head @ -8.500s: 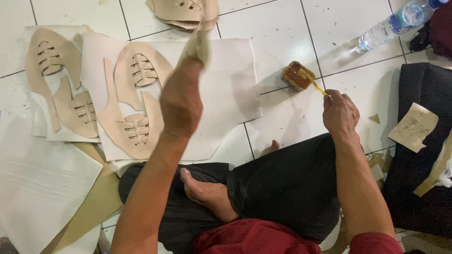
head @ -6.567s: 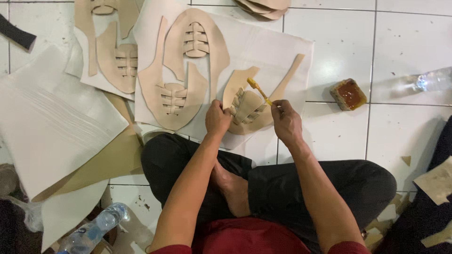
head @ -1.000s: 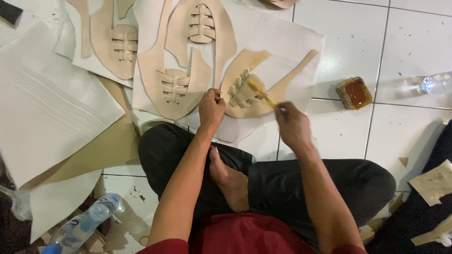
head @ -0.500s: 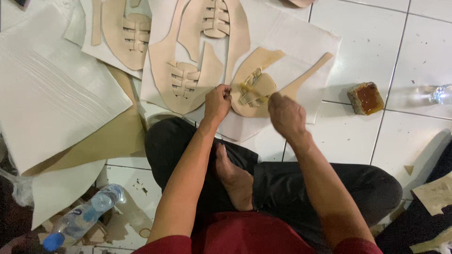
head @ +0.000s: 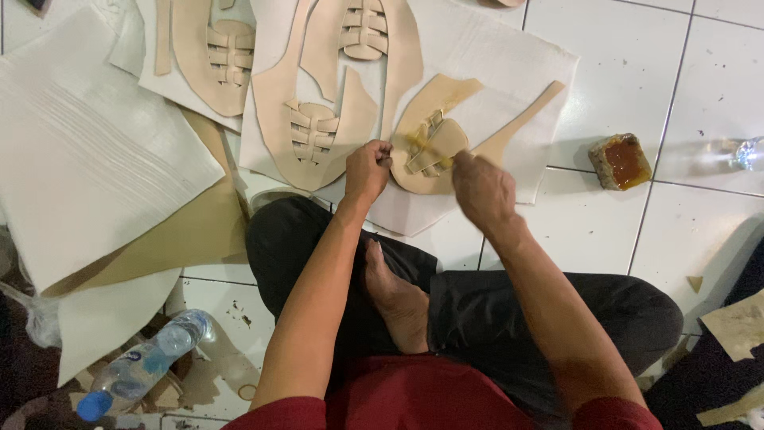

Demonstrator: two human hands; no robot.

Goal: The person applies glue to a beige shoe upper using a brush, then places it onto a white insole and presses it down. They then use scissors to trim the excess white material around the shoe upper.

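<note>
- The left hand (head: 368, 169) is curling shut and pressing its fingertips on the near-left edge of a tan leather shoe piece (head: 430, 135), pinning it to the white sheet (head: 509, 72) lying under it.
- The right hand (head: 483, 189) is closing around a small yellow brush (head: 426, 147), whose tip is lying over the strapped middle of the piece; the motion is blurring the brush.
- The two hands are working close together but not touching, the right sitting at about 3 o'clock from the left.
- The shoe piece is lying flat just ahead of the person's crossed legs, at 12 o'clock from the bare foot (head: 395, 295).
- Two larger cut-out pieces (head: 318, 119) are lying at 10 o'clock from the left hand.
- A small open tub of amber glue (head: 621, 161) is standing on the tile at 3 o'clock, well apart from the right hand.
- A plastic bottle (head: 143, 366) is lying at 8 o'clock.
</note>
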